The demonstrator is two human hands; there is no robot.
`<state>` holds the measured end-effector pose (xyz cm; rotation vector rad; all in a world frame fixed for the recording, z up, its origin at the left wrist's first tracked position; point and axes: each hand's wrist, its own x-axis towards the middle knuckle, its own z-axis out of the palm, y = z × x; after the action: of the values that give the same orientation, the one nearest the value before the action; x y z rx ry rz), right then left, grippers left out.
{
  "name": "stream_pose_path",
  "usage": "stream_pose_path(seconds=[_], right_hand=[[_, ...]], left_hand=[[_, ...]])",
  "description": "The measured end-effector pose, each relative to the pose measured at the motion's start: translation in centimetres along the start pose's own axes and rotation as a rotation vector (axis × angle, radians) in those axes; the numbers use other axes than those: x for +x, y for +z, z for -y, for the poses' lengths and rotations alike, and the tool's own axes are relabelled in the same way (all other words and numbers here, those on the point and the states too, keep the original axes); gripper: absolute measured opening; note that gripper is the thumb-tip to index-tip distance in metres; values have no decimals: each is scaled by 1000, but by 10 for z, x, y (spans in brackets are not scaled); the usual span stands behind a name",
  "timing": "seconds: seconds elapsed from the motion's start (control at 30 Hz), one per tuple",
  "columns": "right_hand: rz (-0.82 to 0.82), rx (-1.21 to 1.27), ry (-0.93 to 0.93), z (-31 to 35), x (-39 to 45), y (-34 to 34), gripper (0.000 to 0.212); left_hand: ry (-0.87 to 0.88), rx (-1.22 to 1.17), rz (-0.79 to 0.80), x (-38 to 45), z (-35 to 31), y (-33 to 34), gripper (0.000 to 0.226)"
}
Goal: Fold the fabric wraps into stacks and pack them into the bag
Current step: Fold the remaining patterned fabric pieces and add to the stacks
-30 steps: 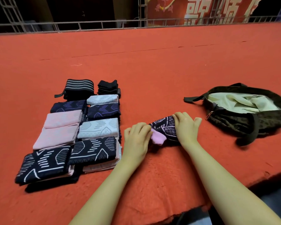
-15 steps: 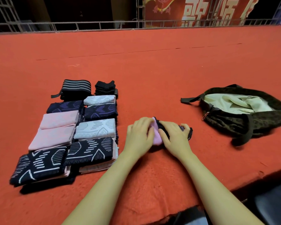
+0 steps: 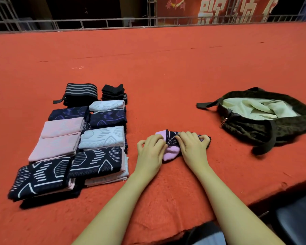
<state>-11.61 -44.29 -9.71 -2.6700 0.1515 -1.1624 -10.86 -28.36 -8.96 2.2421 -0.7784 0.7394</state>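
Two hands are on one wrap (image 3: 171,145) at this moment, dark patterned with a pink end, lying on the red-covered bench (image 3: 166,68) between the folded stacks (image 3: 78,142) and the bag (image 3: 265,128). Your left hand (image 3: 151,150) has its fingers bent over the pink end on the side towards the stacks, and your right hand (image 3: 193,147) has its fingers curled over the dark end on the side towards the bag; each grip is clamped on the cloth, pressing it down as you fold or roll it.

Most of the folding looks done, as far as you can judge from how things lie. To the far side of the wrap from the bag sit about two rows of folded pieces: dark ones with white line patterns nearest you, pale pink (image 3: 60,137) and light grey ones behind them, navy ones further back, and a striped black band (image 3: 80,91) and a small black pile (image 3: 113,91) at the far end. Several of these sit on top of others, so the stacks are already forming.

Packing has not started, it seems. The bag lies open on the bench, well apart from the stacks, showing only its pale lining (image 3: 260,107); no wrap is visible inside, though part of its interior is hidden. What is left for you: finish this fold, add it to a stack, then move all the stacks into the bag.
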Motion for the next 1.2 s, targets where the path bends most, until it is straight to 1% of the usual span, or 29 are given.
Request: stream_pose_path(seconds=[0.13, 0.3, 0.37, 0.47, 0.53, 0.57, 0.63, 0.67, 0.7, 0.73, 0.77, 0.8, 0.83, 0.87, 0.9, 0.93, 0.97, 1.0, 1.03, 1.13, 1.2], right_hand=[[47, -67, 119, -1, 5, 3, 33], [51, -123, 198, 0, 12, 5, 33], [44, -112, 225, 1, 14, 4, 34], [2, 28, 155, -1, 8, -2, 28], [-25, 163, 100, 1, 3, -10, 29], [-40, 206, 96, 3, 0, -15, 35], [-84, 206, 125, 7, -3, -22, 44], [-94, 184, 140, 10, -2, -25, 43], [-92, 165, 139, 10, -1, -27, 37], [-67, 147, 122, 10, 2, -28, 29], [-11, 143, 101, 10, 5, -29, 22], [87, 136, 76, 10, 9, -31, 28], [224, 123, 53, 9, 14, -31, 44], [372, 99, 40, 8, 17, -32, 54], [495, 70, 19, 6, 19, -32, 56], [572, 46, -5, 5, 20, -31, 55], [580, 44, -19, 4, 19, -30, 52], [529, 61, -25, 4, 17, -31, 50], [444, 98, -18, 5, 14, -32, 47], [166, 189, -47, 7, 1, -28, 27], [76, 210, -81, 11, -4, -30, 16]], left_hand=[[-37, -38, -62, -6, -2, -4, 11], [-178, -89, -137, -12, -1, -12, 13], [-199, -91, -123, -11, -2, -12, 14], [-146, -108, -53, -11, -4, -11, 23], [-59, -60, -37, -8, -6, -13, 31], [-35, -24, -32, -5, -8, -14, 34], [-64, 61, -46, 7, -11, -15, 32], [-98, 106, -42, 14, -13, -16, 29], [-138, 150, -9, 20, -14, -15, 29], [-179, 194, 66, 27, -16, -13, 33], [-225, 242, 176, 32, -17, -11, 37], [-265, 286, 279, 37, -16, -8, 38], [-286, 318, 345, 40, -15, -5, 37], [-299, 340, 386, 42, -15, -2, 36], [-309, 346, 402, 42, -14, 0, 34], [-315, 337, 390, 41, -13, 0, 33], [-320, 312, 359, 39, -12, 0, 32], [-333, 267, 320, 38, -11, 0, 32], [-359, 206, 283, 36, -11, 0, 30], [-441, 90, 193, 38, -13, -4, 28], [-487, 66, 148, 43, -13, -6, 29]])
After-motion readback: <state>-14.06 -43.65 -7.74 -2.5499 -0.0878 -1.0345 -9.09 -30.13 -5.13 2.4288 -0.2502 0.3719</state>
